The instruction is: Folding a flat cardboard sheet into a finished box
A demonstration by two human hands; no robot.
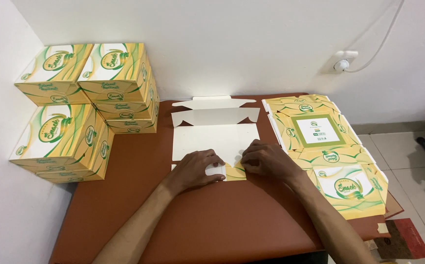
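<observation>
Work surface: we see a reddish-brown table (212,220) set against a white wall, viewed from above.
Cardboard blank: an unfolded box blank (216,132) lies white side up at the middle of the table, its upper flaps raised toward the wall and its near edge turned over so that a yellow-green printed strip shows.
Left hand: our left hand (197,168) lies palm down on the near edge of the blank, fingers bent and pressing on the folded flap; nothing is enclosed in it.
Right hand: our right hand (266,160) lies just beside the left, almost touching it, fingertips curled down on the same folded strip, pressing rather than clasping.
Flat stock: to the right of the hands a stack of flat printed blanks (329,156) lies fanned out to the table's right edge.
Finished boxes: at the left, assembled yellow-and-white boxes (83,107) stand in stacks against the corner of the wall.
Wall fitting: a white socket (342,62) with a plug and cable sits above the flat stock.
</observation>
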